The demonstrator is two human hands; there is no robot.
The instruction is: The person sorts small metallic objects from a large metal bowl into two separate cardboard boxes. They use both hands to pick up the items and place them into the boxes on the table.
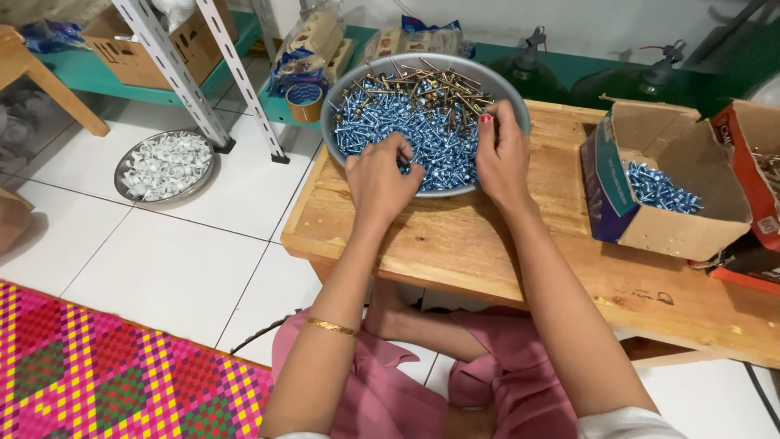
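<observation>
A round grey metal bowl (349, 85) heaped with blue-silver and brass screws (439, 142) is set on a low wooden table (487, 244). The left hand (378, 175) is curled into the screws; the right hand (500, 154) is pinched narrow among them.

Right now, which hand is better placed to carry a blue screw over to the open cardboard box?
Right hand, probably. It rests on the blue screws at the bowl's right side, nearer the cardboard box on the table's right. The left hand sits farther left and would have to cross over.
</observation>
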